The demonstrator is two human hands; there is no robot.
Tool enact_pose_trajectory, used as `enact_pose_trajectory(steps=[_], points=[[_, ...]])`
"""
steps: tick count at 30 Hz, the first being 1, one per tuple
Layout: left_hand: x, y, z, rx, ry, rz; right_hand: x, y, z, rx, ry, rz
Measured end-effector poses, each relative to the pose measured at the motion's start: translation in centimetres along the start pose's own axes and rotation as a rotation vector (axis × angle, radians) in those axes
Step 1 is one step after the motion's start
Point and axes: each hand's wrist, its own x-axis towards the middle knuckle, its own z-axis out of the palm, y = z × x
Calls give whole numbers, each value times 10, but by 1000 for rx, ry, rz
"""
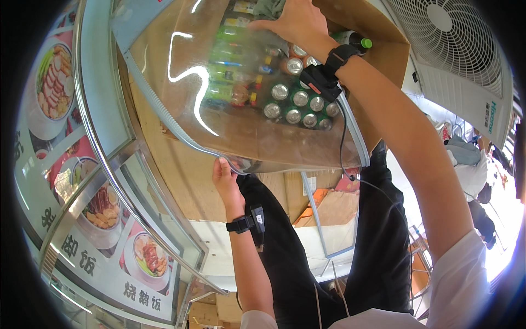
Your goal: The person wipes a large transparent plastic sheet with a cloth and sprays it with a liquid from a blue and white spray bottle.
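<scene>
A clear plastic sheet (pixel 246 140) with a ribbed grey edging strip spreads before me. My left hand (pixel 225 179) pinches its lower edge between thumb and fingers. Farther up, my right hand (pixel 302 24) presses a crumpled grey cloth (pixel 269 9) against the sheet, its thumb stretched out to the left. Some of the cloth is hidden under the palm. Through the plastic, several drink cans (pixel 301 98) stand with silver tops up, beside green drink bottles (pixel 228 61) lying in a row. A dark bottle with a green cap (pixel 365 43) lies right of my wrist.
Cardboard walls (pixel 382 61) surround the drinks. A white Hisense outdoor fan unit (pixel 456 74) stands at the right. Along the left run a curved metal rail (pixel 98 148) and food picture panels (pixel 102 205). A cable (pixel 370 185) hangs from my right wrist device. Another person (pixel 472 172) is at far right.
</scene>
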Motion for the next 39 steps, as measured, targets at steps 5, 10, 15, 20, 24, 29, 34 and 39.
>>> enact_pose_trajectory(steps=[5,10,15,20,24,29,34,39], points=[[2,-5,0,-27,-12,-10,36,-1,-15,-42,-194,208],[6,-10,-3,-22,-9,-15,27,-2,-7,5,-9,111],[7,-7,-6,-4,-44,-23,14,11,1,-143,-232,-127],[5,-4,-7,-7,-72,-2,35,18,3,44,12,-44],[5,-5,-7,-7,-56,-23,43,5,-8,156,-73,224],[7,-5,-11,-41,-70,-36,24,38,-10,251,-160,-318],[6,-4,-10,-19,-53,-74,23,51,-10,259,-185,-368],[10,-6,-15,-41,-79,-56,28,15,-16,329,16,7]])
